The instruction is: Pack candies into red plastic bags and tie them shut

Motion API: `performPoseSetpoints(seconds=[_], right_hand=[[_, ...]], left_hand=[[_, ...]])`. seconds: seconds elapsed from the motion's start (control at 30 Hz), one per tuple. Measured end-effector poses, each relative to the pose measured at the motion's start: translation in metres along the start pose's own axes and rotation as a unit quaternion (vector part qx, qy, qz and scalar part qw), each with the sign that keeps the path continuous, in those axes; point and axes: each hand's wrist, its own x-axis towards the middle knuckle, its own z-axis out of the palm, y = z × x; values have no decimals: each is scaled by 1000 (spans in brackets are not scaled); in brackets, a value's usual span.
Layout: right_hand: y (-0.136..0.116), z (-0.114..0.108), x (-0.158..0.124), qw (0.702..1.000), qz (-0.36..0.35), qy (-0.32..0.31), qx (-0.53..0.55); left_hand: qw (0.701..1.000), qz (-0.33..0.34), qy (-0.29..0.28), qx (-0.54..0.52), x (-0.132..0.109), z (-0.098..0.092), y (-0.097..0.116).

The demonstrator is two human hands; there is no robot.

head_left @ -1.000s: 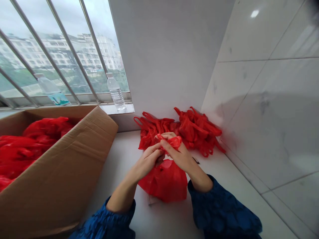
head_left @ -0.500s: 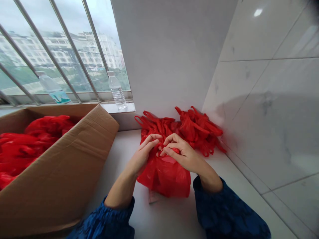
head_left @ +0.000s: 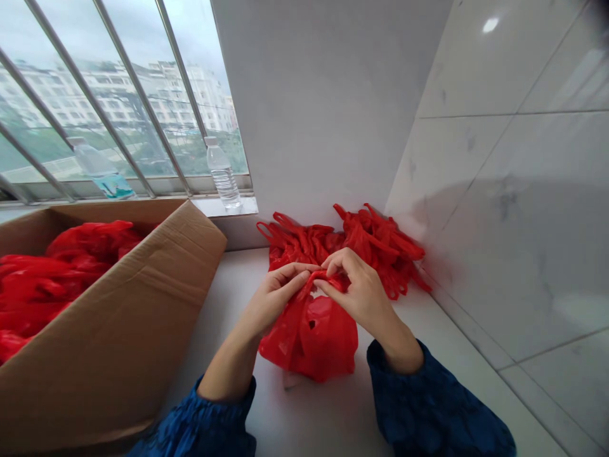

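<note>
Both hands meet over a filled red plastic bag (head_left: 311,333) that sits on the white worktop (head_left: 333,412) just in front of the person. The left hand (head_left: 273,298) pinches the gathered top of the bag between thumb and fingers, and the right hand (head_left: 359,289) grips the same twisted handles from the other side, its fingers curled down over the red plastic. The two hands almost touch at the fingertips, with the bag's body bulging below them between the blue sleeves (head_left: 428,406).

Just beyond the hands, against the wall, lies a pile of red bags (head_left: 366,244) with their handles sticking out. To the left of the left hand stands an open cardboard box (head_left: 124,324) holding more red bags (head_left: 52,273). Farther off, behind the box, a clear water bottle (head_left: 222,174) stands on the window sill (head_left: 228,206) by the barred window, and a second bottle (head_left: 98,166) stands further left.
</note>
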Motion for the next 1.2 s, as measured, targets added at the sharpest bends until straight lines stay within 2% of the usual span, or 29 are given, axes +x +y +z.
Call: performPoseSetpoints(seconds=[0.1, 0.27, 0.37, 0.5, 0.63, 0.77, 0.9, 1.03, 1.13, 1.2], right_hand=[[0, -6, -1, 999, -10, 5, -32], [-3, -19, -2, 994, 17, -56, -91], [-6, -32, -4, 992, 42, -105, -56], [-7, -52, -9, 984, 98, -147, -34], [0, -65, -13, 972, 144, -186, -21], [7, -68, -16, 959, 178, -221, -15], [10, -65, -15, 949, 196, -246, -24], [9, -61, -13, 948, 223, -218, -62], [7, -54, -10, 958, 226, -173, -41], [7, -47, -8, 968, 211, -138, -9]], left_hand=[[998, 7, 38, -53, -2, 1, 2], [988, -10, 71, -140, 0, 3, 2], [972, 14, 142, -185, 7, 0, -1], [947, 63, 230, -217, 17, -13, -3], [936, 81, 264, -219, 26, -29, -7], [931, 88, 288, -206, 33, -42, -18], [941, 90, 281, -168, 35, -47, -27], [967, 64, 219, -116, 29, -46, -24], [986, 26, 157, 53, 22, -45, -21], [978, 4, 124, 165, 17, -42, -23]])
